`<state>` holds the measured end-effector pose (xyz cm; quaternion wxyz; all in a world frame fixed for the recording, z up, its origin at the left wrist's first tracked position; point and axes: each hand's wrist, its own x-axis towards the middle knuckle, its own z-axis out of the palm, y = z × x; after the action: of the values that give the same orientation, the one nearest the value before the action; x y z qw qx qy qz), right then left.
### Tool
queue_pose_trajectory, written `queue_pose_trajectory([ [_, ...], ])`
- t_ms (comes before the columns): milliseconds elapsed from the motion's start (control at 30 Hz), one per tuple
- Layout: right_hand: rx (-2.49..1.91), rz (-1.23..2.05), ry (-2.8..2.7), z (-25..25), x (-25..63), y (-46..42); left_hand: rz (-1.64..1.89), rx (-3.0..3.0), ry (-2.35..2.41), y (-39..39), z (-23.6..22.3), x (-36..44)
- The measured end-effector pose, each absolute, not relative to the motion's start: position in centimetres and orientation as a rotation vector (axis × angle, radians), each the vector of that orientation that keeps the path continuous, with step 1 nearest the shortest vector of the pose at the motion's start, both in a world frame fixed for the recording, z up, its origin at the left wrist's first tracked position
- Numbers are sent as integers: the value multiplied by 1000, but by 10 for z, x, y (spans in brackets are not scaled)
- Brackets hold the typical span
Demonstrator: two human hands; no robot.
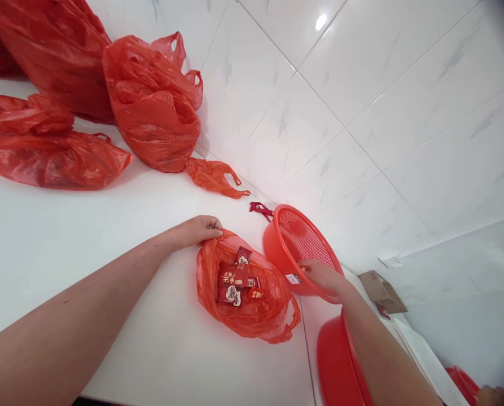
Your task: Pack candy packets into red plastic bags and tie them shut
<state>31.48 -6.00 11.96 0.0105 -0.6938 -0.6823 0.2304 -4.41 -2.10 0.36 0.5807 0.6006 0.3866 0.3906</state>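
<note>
My left hand (203,230) pinches the upper left rim of a red plastic bag (213,307). The bag lies open on the white table, and its mouth shows several wrapped snack packets (233,276) in dark red and bright red with pale lettering. To the right of the bag stands a red plastic colander basket (272,245), tilted in view, with a white label on its side. My right hand (321,274) is at the basket's near side, fingers curled and closed; what they hold is too small to make out.
Several filled red plastic bags (152,107) stand at the upper left along the tiled wall. A flattened red bag (215,176) and a dark red ribbon (261,210) lie by the wall. A second red basket (340,361), a cardboard box (382,290) and another person's hand (497,396) are at right.
</note>
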Motion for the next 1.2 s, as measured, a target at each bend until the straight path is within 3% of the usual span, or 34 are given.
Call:
queue_pose_trajectory([
  [367, -2054, 971, -2238, 135, 293, -89, 915, 1407, 882, -21, 2, -45],
  [700, -2336, 548, -2165, 126, 363, -81, 926, 1401, 924, -24, 6, -45],
  [800, -2368, 99, -2211, 126, 374, -87, 925, 1380, 901, -23, 6, -45],
  [900, -2124, -291, -2329, 132, 355, -113, 923, 1384, 890, -23, 5, -45],
  [1200, -1764, -297, -2628, 134, 275, -247, 934, 1334, 858, -24, 0, -44],
])
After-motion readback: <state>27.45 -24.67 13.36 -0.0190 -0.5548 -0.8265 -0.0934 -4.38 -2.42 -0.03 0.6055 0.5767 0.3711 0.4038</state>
